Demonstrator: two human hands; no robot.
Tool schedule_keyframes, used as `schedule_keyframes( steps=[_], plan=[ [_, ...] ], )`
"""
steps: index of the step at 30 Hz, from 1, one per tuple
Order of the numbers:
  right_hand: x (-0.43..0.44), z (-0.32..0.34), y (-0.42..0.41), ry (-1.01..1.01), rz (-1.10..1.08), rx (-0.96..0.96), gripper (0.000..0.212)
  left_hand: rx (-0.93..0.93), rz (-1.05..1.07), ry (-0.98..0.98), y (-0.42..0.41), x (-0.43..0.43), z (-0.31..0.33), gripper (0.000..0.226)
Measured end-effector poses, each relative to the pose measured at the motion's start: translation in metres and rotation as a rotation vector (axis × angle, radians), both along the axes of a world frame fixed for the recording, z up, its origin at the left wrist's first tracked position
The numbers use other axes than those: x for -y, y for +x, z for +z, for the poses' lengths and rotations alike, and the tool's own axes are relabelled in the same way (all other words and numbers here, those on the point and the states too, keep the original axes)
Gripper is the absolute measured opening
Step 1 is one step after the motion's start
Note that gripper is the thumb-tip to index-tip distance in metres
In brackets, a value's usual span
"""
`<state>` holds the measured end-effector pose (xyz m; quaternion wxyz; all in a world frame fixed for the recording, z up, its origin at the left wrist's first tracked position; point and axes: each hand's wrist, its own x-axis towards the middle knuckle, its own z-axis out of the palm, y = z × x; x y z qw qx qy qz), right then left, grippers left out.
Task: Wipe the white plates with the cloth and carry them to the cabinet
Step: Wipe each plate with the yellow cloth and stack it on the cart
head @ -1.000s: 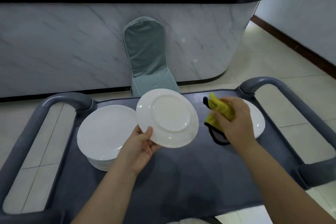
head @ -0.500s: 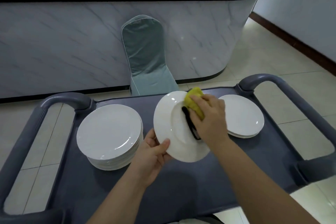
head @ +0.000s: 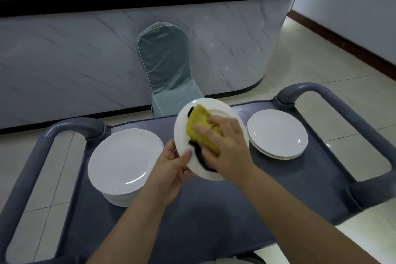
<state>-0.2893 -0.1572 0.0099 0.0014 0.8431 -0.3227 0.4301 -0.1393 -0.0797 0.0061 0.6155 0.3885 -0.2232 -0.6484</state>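
My left hand [head: 173, 167] grips the lower left rim of a white plate [head: 182, 126], held tilted above the grey cart [head: 214, 210]. My right hand [head: 225, 148] presses a yellow cloth with black trim [head: 199, 122] flat against the plate's face; its fingers lie over the cloth. A tall stack of white plates [head: 124, 161] stands on the cart's left side. A short stack of white plates [head: 278, 133] sits on the right side.
The cart has grey loop handles at the left [head: 42, 150] and right [head: 342, 109]. Beyond it a covered green chair [head: 167, 70] leans against a marble counter [head: 64, 60] with a black top. Tiled floor extends to the right.
The plate turned from its underside facing me to its face being wiped. My right hand brought the cloth from the right onto the plate and slid it toward the upper left.
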Motion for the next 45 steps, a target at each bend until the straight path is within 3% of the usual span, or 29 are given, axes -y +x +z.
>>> schedule_keyframes(
  steps=[3,7,10,15,19,21,25,28,31,35,38,42,45],
  plan=[
    [-0.008,-0.020,-0.046,0.011,0.071,-0.073,0.033,-0.011,0.013,0.016,0.005,-0.002,-0.002,0.037],
    [0.028,-0.013,-0.087,0.184,-0.249,0.063,0.040,0.099,-0.106,-0.016,-0.002,-0.009,-0.003,0.038],
    [0.041,0.019,-0.050,0.277,-0.248,0.165,0.039,0.247,-0.157,-0.062,-0.004,-0.009,0.002,0.038],
    [-0.002,0.027,0.004,0.048,0.088,-0.071,0.033,0.292,-0.092,-0.055,-0.004,-0.009,0.001,0.033],
    [0.029,0.040,-0.007,0.316,-0.224,0.175,0.035,0.350,-0.114,-0.091,-0.003,-0.019,0.001,0.035],
    [0.018,0.038,0.004,0.262,-0.198,0.130,0.033,0.344,-0.093,-0.096,-0.002,-0.022,0.002,0.037],
    [-0.015,0.025,0.024,-0.011,0.183,-0.106,0.029,0.278,-0.052,-0.091,0.003,-0.023,0.000,0.043],
    [0.021,0.036,0.022,0.214,0.038,0.030,0.035,0.181,-0.039,-0.047,0.001,-0.025,-0.004,0.039],
    [0.059,0.025,0.001,0.497,-0.176,0.050,0.038,-0.019,0.019,0.017,0.000,-0.027,-0.013,0.040],
    [0.047,-0.010,-0.044,0.744,-0.304,0.143,0.032,-0.249,0.135,0.102,0.004,-0.024,-0.023,0.042],
    [-0.003,-0.034,-0.034,0.577,-0.368,0.220,0.035,-0.400,0.235,0.153,-0.006,-0.013,-0.027,0.039],
    [-0.065,-0.054,0.003,0.298,-0.146,0.104,0.030,-0.379,0.268,0.189,-0.021,0.003,-0.023,0.028],
    [-0.041,-0.054,-0.033,0.434,-0.320,0.264,0.033,-0.465,0.260,0.164,-0.023,0.002,-0.023,0.027]
  ],
)
